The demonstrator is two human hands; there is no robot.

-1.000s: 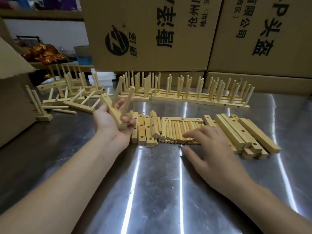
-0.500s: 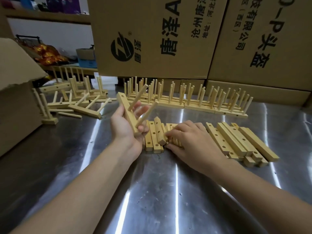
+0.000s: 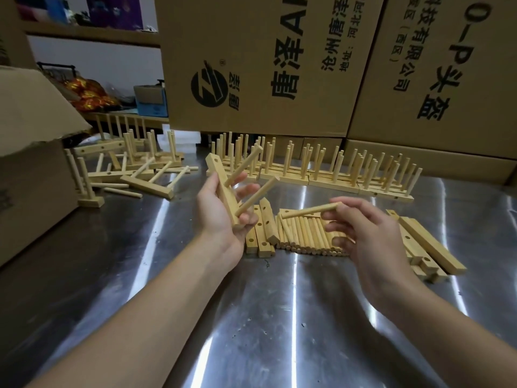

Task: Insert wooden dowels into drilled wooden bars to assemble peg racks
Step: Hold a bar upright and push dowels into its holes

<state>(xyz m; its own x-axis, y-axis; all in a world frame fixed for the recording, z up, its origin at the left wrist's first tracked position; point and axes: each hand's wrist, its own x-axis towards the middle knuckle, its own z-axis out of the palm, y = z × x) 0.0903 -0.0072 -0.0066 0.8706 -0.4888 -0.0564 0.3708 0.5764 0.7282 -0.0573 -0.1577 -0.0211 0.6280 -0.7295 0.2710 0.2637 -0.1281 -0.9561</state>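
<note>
The left hand grips a drilled wooden bar, fingers curled round its lower half, held up above the middle of the steel worktop; the bar tilts with its top leaning left, and two dowels already set in it point up and to the right; an open hole shows near its top end. The right hand pinches a single dowel between thumb and fingertips, lying almost level, its free end pointing left towards the bar but not touching it; half a second ago this hand lay flat on the dowel row, and it has since lifted clear with that one dowel, while the left hand holds the bar much as before. Below the hands a row of loose dowels lies side by side on the worktop; drilled bars lie just left of it, more bars just right. Finished peg racks stand in a line along the far edge; others lie jumbled near the far left corner. Printed cardboard boxes rise behind the far edge; an open box stands at the left edge.
</note>
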